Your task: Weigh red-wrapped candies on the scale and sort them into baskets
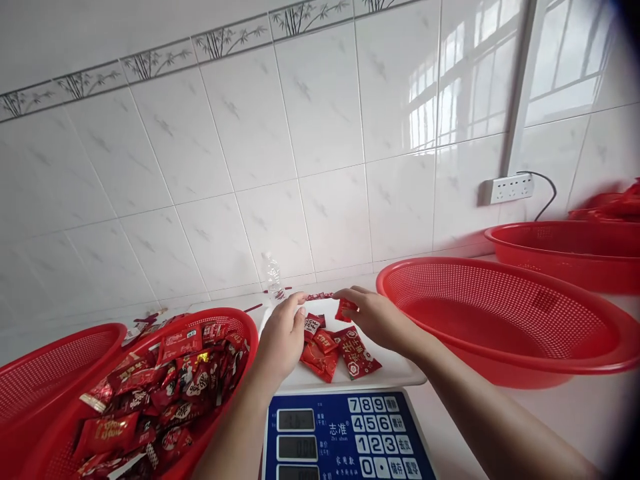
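A white tray (400, 373) sits on a blue-faced digital scale (340, 440), with several red snack packets on it. My right hand (373, 319) is above the tray's right part, closed on a small red packet (345, 310). Over the left part is my left hand (286, 333), its fingers curled and mostly hidden from me. A narrow red patterned strip (320, 295) shows between the fingertips of both hands; whether either hand grips it is unclear. Below them lie a larger dark-red packet (359, 353) with pale writing and a bright red packet (320, 360).
At the left, a red basket (247, 327) holds many snack packets (175, 387), beside another red basket (60, 347). Two red baskets (500, 320) (565, 257) stand at the right. A clear plastic bottle (273, 273) is near the tiled wall, which carries a socket strip (510, 189).
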Tool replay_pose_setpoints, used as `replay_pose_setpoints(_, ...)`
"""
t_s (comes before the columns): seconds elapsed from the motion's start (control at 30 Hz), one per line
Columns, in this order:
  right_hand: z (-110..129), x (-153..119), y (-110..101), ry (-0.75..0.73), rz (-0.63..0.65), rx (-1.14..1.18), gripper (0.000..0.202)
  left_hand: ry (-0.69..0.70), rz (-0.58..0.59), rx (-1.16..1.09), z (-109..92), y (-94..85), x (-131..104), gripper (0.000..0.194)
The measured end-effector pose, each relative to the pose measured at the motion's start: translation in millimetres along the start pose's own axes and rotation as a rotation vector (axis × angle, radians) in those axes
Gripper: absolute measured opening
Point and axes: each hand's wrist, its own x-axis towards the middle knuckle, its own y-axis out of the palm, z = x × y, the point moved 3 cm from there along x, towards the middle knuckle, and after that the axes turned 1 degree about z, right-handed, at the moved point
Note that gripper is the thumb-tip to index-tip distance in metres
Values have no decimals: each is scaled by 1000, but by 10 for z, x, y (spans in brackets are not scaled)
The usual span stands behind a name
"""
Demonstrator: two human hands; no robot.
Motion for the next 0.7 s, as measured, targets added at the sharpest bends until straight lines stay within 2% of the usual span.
replay_pose_setpoints(0.07,40,-1,-4,0,-79,70,27,12,16,-5,10,49,-11,26)
replay_pose_setpoints(0.17,95,-24,6,14,-160,253,20,20,151,-199,-24,148,-37,34)
replay_pose_setpoints(0.23,151,-46,41,6,-132,412,20,27,197,-355,-59,192,-53,37)
replay_pose_setpoints(0.3,222,-69,72,-34,-69,545,20,37,167,-468,-83,200,-57,28)
replay_pose_setpoints(0.37,277,-93,64,-60,-32,581,24,19,106,-530,-88,178,-52,21)
replay_pose_setpoints(0.43,299,-120,13,-39,-16,487,32,-36,10,-594,-80,122,-46,19)
replay_pose_setpoints(0.5,306,-154,-47,-23,56,293,40,-89,-125,-716,-77,37,-47,20)
replay_pose_setpoints(0.57,310,-199,-65,-40,230,83,45,-103,-244,-856,-93,-48,-56,22)
replay_pose_setpoints(0.63,297,-244,-36,-55,405,-84,48,-80,-305,-953,-129,-111,-68,23)
replay_pose_setpoints(0.7,263,-258,11,-63,459,-189,43,-46,-344,-988,-167,-155,-82,22)
